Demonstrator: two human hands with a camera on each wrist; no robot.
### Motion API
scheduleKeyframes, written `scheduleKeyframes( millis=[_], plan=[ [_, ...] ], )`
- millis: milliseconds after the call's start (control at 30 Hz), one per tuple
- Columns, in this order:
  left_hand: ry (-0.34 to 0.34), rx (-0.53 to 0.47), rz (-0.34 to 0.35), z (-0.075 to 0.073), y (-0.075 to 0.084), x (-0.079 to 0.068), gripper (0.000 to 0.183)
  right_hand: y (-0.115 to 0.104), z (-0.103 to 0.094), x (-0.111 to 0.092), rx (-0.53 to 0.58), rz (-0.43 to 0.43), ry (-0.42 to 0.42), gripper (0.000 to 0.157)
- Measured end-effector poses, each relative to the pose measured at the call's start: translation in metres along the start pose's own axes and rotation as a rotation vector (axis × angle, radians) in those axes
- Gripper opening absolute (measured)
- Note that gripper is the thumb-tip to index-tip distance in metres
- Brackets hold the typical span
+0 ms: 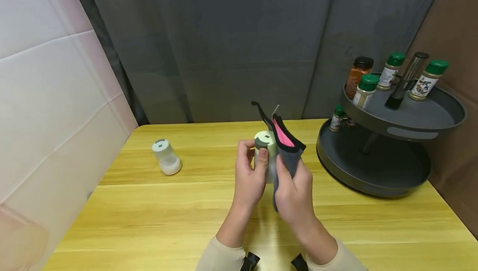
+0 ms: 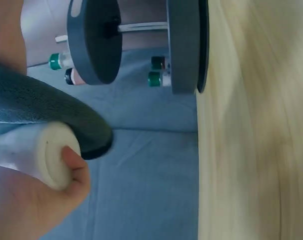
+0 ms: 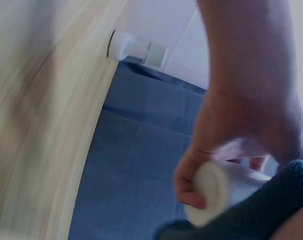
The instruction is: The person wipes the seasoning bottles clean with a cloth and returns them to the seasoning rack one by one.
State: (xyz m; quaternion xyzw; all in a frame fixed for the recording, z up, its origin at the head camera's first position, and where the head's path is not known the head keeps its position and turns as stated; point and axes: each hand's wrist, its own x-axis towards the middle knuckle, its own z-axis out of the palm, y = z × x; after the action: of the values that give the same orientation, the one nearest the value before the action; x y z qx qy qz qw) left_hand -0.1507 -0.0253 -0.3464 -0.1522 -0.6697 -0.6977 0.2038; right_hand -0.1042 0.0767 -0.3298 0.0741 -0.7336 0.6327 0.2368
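My left hand [image 1: 249,184] grips a shaker bottle [image 1: 264,139] with a pale lid, upright above the table. In the left wrist view a finger curls under the bottle's round white base [image 2: 50,160]. My right hand [image 1: 296,194] holds a folded grey cloth [image 1: 292,158] with black edging and a pink inner side. The cloth is against or close beside the bottle's right side. Its fuzzy dark face [image 3: 264,207] shows in the right wrist view, below the bottle [image 3: 211,190]. A second shaker [image 1: 167,157], part-filled with white contents, stands on the table to the left.
A dark two-tier round rack [image 1: 373,179] stands at the right. Its upper tier bears several green-capped spice jars [image 1: 427,81], an orange jar [image 1: 358,76] and a clear post-like handle. Small jars [image 1: 337,119] sit on the lower tier. A grey curtain [image 1: 224,47] hangs behind the wooden table [image 1: 168,221].
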Motion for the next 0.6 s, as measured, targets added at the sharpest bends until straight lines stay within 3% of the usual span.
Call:
scheduleKeyframes(
  millis=[67,133,200,333,400,467,600],
  plan=[
    [0.008,-0.018,0.001,0.001,0.001,-0.001,0.037,0.003,0.003,-0.004,-0.04,-0.114,0.03,0.031],
    [0.026,-0.032,-0.005,0.0,0.004,-0.001,0.038,0.007,0.006,-0.008,-0.066,-0.135,0.041,0.031],
    [0.048,-0.029,-0.008,-0.001,0.007,-0.001,0.037,0.01,0.006,-0.009,-0.042,-0.029,0.016,0.032],
    [0.068,0.008,-0.021,-0.003,0.008,-0.002,0.035,0.004,-0.001,0.0,0.137,0.293,-0.068,0.042],
    [0.063,0.032,-0.034,-0.002,0.005,-0.004,0.033,-0.004,-0.005,0.005,0.188,0.35,-0.073,0.044],
    [0.049,0.035,-0.053,0.0,0.002,-0.006,0.032,-0.008,-0.004,0.005,0.186,0.292,-0.044,0.041],
    [0.039,-0.002,-0.073,0.0,0.001,-0.009,0.031,-0.003,0.004,-0.009,0.095,0.1,0.024,0.036]
  ],
)
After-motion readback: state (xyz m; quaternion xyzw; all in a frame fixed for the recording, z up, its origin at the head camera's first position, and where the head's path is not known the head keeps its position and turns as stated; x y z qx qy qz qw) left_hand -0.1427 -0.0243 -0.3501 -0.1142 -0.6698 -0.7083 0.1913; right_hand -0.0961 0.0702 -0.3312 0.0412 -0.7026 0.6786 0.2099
